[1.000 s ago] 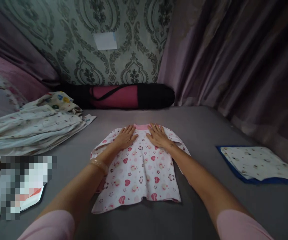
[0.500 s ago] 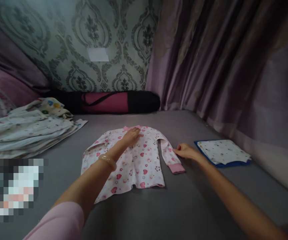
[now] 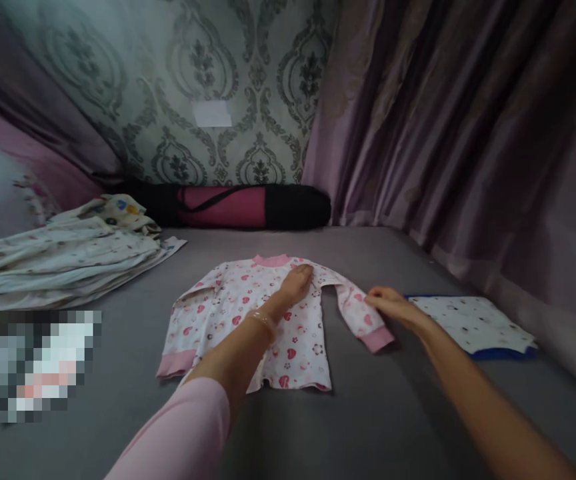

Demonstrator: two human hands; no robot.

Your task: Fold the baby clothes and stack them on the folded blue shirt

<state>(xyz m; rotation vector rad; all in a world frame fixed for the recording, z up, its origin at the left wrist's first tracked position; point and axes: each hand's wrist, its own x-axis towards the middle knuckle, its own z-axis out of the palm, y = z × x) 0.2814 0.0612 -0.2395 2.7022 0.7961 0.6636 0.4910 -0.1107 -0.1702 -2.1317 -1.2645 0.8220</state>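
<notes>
On the grey sheet, in the head view, a small white shirt with pink hearts and flowers lies spread out, its pink collar pointing away from the person. The left hand rests palm down on the shirt near the collar, fingers fairly straight and close together, with nothing gripped that shows. A bracelet circles that wrist. Out to the side, the right hand is nearly closed, thumb and fingers pinching the outer edge of the right-hand sleeve above its pink cuff. The other sleeve angles down beside the shirt's body. Just beyond the right hand lies a folded patterned cloth on blue fabric. To the left sits a loose pile of clothes; a black and pink bag lies along the wall.
</notes>
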